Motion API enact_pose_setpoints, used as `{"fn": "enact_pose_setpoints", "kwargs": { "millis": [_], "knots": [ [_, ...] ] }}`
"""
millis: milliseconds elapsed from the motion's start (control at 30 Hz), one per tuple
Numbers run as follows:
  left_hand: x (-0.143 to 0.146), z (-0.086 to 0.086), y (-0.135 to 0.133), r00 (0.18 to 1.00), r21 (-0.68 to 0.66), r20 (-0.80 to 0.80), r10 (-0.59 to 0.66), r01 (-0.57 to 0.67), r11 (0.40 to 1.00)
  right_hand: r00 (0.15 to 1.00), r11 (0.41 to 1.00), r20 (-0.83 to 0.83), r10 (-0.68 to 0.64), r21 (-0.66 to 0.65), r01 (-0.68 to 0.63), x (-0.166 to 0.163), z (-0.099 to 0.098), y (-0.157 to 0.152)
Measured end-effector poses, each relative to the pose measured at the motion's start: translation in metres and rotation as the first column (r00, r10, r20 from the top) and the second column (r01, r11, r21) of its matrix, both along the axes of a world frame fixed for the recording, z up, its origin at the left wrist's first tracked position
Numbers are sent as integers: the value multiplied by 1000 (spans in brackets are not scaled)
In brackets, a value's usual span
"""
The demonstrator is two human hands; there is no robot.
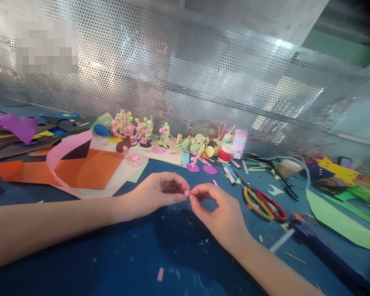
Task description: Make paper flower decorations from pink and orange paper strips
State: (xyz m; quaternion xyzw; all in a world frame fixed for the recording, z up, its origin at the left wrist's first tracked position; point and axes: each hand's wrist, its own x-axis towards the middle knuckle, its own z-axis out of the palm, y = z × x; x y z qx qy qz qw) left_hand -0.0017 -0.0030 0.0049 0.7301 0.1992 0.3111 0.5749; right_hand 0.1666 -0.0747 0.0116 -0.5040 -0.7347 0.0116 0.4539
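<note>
My left hand (pixel 156 195) and my right hand (pixel 220 211) meet above the blue table, fingertips almost touching. Between them they pinch a small pink paper piece (pixel 187 193), perhaps folded or curled; its full shape is hidden by the fingers. Beyond my hands, a little pink and green paper figure (pixel 198 158) stands on a purple disc (pixel 192 167), and a second purple disc (pixel 210 169) lies beside it. Scissors (pixel 259 203) with yellow and red handles lie to the right of my right hand.
A blue glue gun (pixel 323 246) with a white glue stick lies at the right, near my forearm. Orange paper (pixel 89 170) and a pink strip (pixel 60 156) are at the left. Several curly paper models (pixel 144 129) stand at the back, before a perforated metal screen (pixel 197 78).
</note>
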Motion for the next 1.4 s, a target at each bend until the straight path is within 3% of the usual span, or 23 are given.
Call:
{"fn": "enact_pose_setpoints", "kwargs": {
  "millis": [433, 600, 933, 1267, 1400],
  "knots": [
    [-1, 1, -1, 1000, 49, -16, -6, 6, 999, 995, 999, 97, 19, 43, -24, -1, -1, -3],
    [0, 0, 1, 998, -28, 9, -58, 58, 998, 996, 998, 88, -21, 57, 16, -1, -1, -3],
    [0, -2, 6, 999, -45, -4, 41, -41, 998, 999, 999, 41, -16, 41, 15, 1, -4, 2],
    [1, -4, 4, 998, -54, 16, -60, 60, 997, 993, 998, 116, -14, 70, 6, -1, -2, -3],
    [0, -1, 2, 997, -59, 44, -62, 64, 996, 998, 999, 64, -26, 19, 25, 0, -3, -2]
  ]
}}
